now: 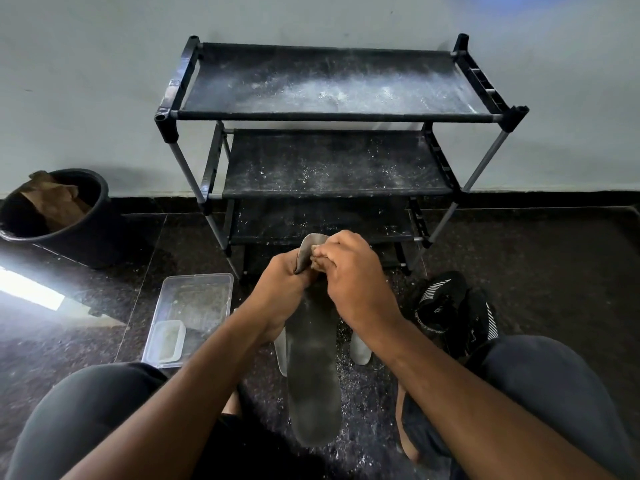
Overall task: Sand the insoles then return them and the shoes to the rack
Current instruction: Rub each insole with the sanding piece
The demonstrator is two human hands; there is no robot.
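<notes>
1. The left hand [284, 275] curls its grip round the bent toe end of a long, dark grey foam insole [313, 375]; the insole runs back from that grip toward the person, between the knees, its matte face scuffed and dusty
2. The right hand [349, 271] is clenched on a small, crumpled tan scrap of sandpaper [316, 261], pressed against the curled insole edge just beside the left grip
3. Below the hands, two pale grey insoles [360, 351] lie flat on the speckled dark stone floor [519, 258], partly hidden by the held one, with white dust scattered round them
4. Right of the right hand sit black knitted shoes with white stripes [446, 306]
5. Beyond both grips stands a black fabric-shelved rack with grey metal tubes [325, 116], its shelves powdered white
6. Left of the left hand lies a clear plastic rectangular tray [194, 306]; farther left, a round black bucket [79, 233]
</notes>
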